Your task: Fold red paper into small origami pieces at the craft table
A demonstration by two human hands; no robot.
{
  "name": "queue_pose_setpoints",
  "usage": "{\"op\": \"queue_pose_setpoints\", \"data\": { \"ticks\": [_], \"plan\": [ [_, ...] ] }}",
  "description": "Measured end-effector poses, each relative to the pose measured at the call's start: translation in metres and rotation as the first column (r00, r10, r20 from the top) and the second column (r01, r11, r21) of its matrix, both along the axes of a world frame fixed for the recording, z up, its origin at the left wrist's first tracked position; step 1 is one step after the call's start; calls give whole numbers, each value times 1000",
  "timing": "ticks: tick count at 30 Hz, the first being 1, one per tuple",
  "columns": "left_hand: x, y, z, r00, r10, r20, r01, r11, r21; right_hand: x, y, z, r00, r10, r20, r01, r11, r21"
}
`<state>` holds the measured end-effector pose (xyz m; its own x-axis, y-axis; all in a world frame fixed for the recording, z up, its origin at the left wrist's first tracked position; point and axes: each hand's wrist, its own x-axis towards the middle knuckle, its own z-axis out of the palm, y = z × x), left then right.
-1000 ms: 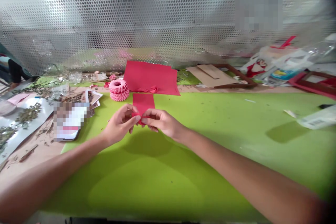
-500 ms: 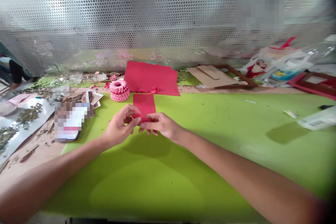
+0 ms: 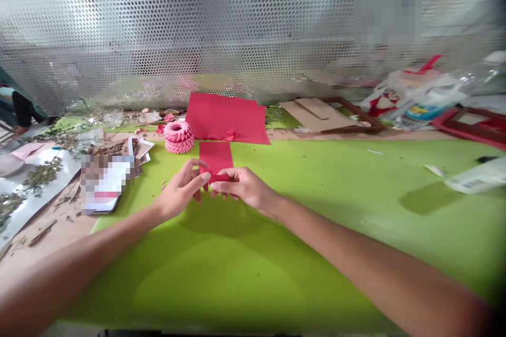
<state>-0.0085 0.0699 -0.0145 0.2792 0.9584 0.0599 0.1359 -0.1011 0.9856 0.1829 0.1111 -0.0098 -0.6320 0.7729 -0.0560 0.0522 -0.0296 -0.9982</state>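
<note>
Between both hands is a small folded strip of red paper (image 3: 220, 178). My left hand (image 3: 186, 185) pinches its left end between thumb and fingers, and my right hand (image 3: 242, 187) pinches its right part. Just behind them a red paper rectangle (image 3: 216, 156) lies on the green table cover (image 3: 316, 231). Farther back is a large red sheet (image 3: 227, 116) with small folded red pieces (image 3: 230, 136) at its front edge. A pink ring-shaped stack of folded paper (image 3: 178, 137) stands to the left of the sheet.
At left are a phone (image 3: 108, 189), photo cards (image 3: 139, 150) and dried plant bits (image 3: 44, 174). Cardboard pieces (image 3: 310, 115) and a brown frame lie at the back. Plastic bags (image 3: 415, 105), a red frame (image 3: 470, 126) and a clear bottle (image 3: 478, 176) are at right.
The red strip has turned slightly in the fingers, and a bit of red now hangs below my left thumb. My left thumb has shifted a little up and left.
</note>
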Motion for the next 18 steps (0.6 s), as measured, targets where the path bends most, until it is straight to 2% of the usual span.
{"op": "queue_pose_setpoints", "data": {
  "ticks": [2,5,12,18],
  "plan": [
    [-1,1,0,997,-42,-63,42,999,5,0,1,0,1000,-24,-6,24,1000,10],
    [0,1,-1,993,-17,-121,25,997,67,0,0,0,1000,-29,-11,30,1000,7],
    [4,2,1,999,-32,30,32,999,-13,0,-2,0,1000,-16,-12,16,1000,13],
    [1,3,0,999,-11,43,12,999,-35,1,0,-1,1000,-1,-10,2,1000,24]
  ]
}}
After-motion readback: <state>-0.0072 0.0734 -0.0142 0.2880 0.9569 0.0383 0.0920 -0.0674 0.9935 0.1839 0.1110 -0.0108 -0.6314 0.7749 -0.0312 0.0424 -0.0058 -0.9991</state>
